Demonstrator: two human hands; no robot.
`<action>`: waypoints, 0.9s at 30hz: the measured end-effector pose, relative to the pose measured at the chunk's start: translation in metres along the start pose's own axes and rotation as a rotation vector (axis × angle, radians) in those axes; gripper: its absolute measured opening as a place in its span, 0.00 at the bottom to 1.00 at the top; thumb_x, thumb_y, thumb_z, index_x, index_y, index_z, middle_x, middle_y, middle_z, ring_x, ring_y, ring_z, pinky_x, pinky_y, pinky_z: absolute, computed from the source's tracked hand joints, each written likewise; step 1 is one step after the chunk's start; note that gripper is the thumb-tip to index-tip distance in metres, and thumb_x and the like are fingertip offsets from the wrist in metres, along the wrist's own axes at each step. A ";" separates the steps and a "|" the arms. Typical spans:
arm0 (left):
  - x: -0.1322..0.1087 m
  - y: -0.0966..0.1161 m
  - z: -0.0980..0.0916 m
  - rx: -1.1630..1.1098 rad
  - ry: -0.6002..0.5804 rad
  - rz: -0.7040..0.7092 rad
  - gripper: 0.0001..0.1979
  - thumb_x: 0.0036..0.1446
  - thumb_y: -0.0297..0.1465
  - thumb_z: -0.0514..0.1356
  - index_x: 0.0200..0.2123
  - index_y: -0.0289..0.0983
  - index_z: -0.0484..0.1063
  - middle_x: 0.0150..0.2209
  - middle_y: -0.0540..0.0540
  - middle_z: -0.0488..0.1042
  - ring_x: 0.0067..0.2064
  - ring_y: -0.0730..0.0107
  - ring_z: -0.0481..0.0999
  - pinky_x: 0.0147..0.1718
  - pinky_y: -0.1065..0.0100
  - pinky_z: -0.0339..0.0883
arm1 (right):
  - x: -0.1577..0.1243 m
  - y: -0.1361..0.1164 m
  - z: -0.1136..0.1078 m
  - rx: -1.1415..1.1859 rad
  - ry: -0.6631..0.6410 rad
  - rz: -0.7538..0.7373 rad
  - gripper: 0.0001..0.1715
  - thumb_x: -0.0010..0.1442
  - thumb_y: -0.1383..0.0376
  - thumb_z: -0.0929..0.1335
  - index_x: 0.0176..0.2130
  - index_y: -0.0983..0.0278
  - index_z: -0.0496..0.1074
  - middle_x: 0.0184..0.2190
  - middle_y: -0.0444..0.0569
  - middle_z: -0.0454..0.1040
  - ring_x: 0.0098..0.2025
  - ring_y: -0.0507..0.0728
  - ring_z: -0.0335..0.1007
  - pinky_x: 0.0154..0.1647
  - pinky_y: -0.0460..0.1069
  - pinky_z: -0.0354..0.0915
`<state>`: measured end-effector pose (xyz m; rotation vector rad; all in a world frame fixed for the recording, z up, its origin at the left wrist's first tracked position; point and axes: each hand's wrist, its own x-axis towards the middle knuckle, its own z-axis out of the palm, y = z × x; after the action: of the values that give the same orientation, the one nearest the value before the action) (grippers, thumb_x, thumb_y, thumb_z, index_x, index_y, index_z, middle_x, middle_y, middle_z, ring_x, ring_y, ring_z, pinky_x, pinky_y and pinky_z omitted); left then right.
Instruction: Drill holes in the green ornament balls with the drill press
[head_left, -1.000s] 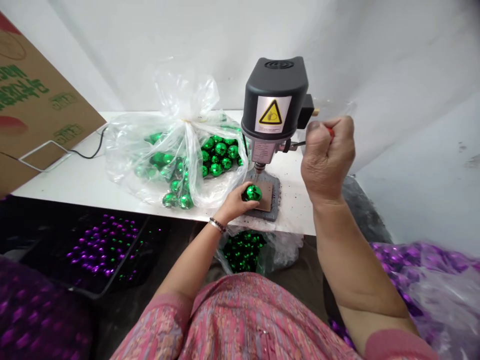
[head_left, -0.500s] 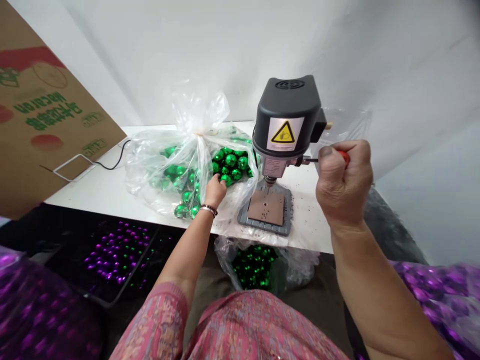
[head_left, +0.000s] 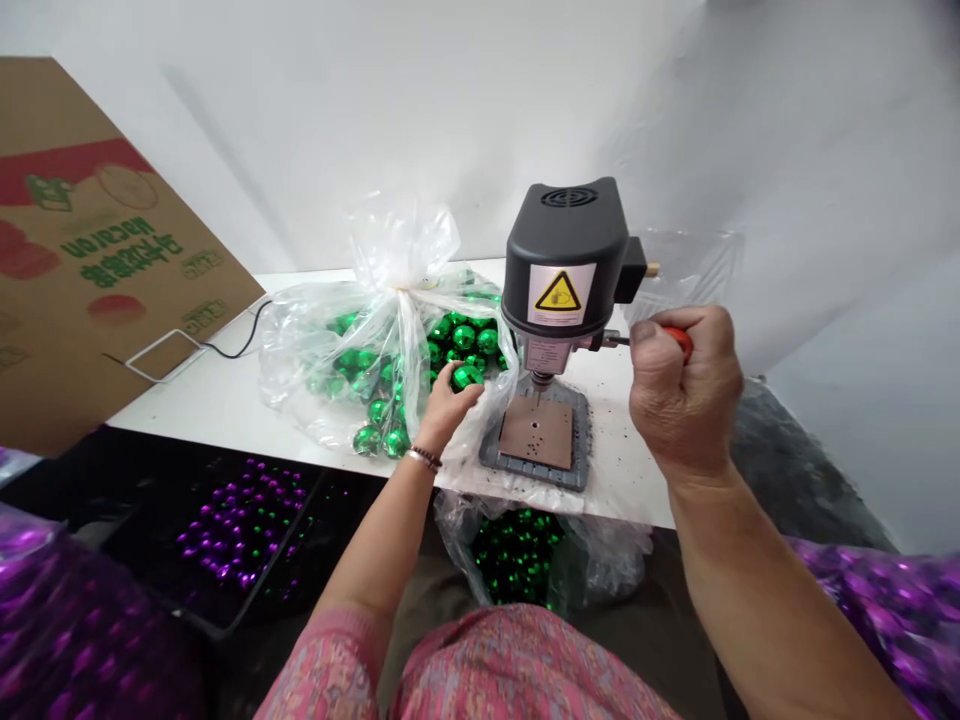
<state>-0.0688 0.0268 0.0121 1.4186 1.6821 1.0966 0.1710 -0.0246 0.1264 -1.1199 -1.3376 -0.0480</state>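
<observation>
Between the thumb and fingers of my left hand (head_left: 448, 408) is a shiny green ball (head_left: 466, 377), held at the opening of a clear plastic bag (head_left: 300, 350). More green balls (head_left: 463, 337) lie in that bag behind it. My right hand (head_left: 684, 395) is wrapped round the red-tipped lever (head_left: 679, 342) of a small black drill press (head_left: 566, 255). Under its bit, a brown board (head_left: 535, 433) with a small hole lies on the grey base (head_left: 491, 455). Dark specks are scattered on the board and around the base.
A cardboard box (head_left: 112, 270) leans in at the left. Below the table edge hangs another bag (head_left: 600, 560) with green balls. Purple balls (head_left: 240, 525) lie in a dark bin at lower left, and purple bags (head_left: 885, 610) flank both sides. A black cable (head_left: 240, 350) crosses the table.
My left hand has drawn back slightly right and toward me from the pile, now with a green ball in its fingers. My right hand stays on the lever. The view has tilted slightly.
</observation>
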 end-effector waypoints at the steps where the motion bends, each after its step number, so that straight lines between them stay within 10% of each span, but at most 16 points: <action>1: -0.011 0.001 -0.004 -0.131 -0.093 -0.010 0.33 0.52 0.37 0.64 0.61 0.38 0.62 0.49 0.40 0.74 0.47 0.61 0.77 0.46 0.60 0.73 | 0.001 0.000 0.000 -0.001 0.005 0.001 0.11 0.60 0.56 0.64 0.30 0.59 0.62 0.24 0.41 0.66 0.26 0.50 0.60 0.28 0.48 0.58; 6: -0.050 0.001 -0.008 -0.336 -0.382 -0.035 0.39 0.47 0.39 0.68 0.61 0.38 0.59 0.46 0.43 0.73 0.37 0.71 0.75 0.35 0.67 0.73 | 0.028 -0.010 0.006 0.009 0.016 0.098 0.14 0.58 0.63 0.66 0.26 0.60 0.56 0.20 0.38 0.57 0.25 0.48 0.50 0.29 0.48 0.51; 13: -0.041 0.000 0.016 -0.103 -0.380 0.070 0.30 0.53 0.42 0.65 0.56 0.36 0.65 0.43 0.44 0.76 0.40 0.68 0.75 0.38 0.67 0.70 | 0.084 -0.019 0.020 -0.136 -0.111 0.464 0.27 0.63 0.67 0.67 0.19 0.63 0.51 0.18 0.37 0.50 0.26 0.47 0.42 0.33 0.48 0.46; 27: -0.034 0.012 0.047 0.295 -0.232 0.123 0.28 0.52 0.37 0.66 0.56 0.38 0.70 0.48 0.44 0.78 0.48 0.60 0.76 0.51 0.59 0.69 | 0.085 -0.016 0.022 -0.110 -0.163 0.426 0.27 0.66 0.64 0.65 0.21 0.62 0.48 0.21 0.36 0.48 0.28 0.47 0.42 0.33 0.46 0.48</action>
<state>-0.0155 0.0020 0.0019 1.7815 1.6529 0.7320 0.1715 0.0289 0.1984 -1.5084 -1.2239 0.2900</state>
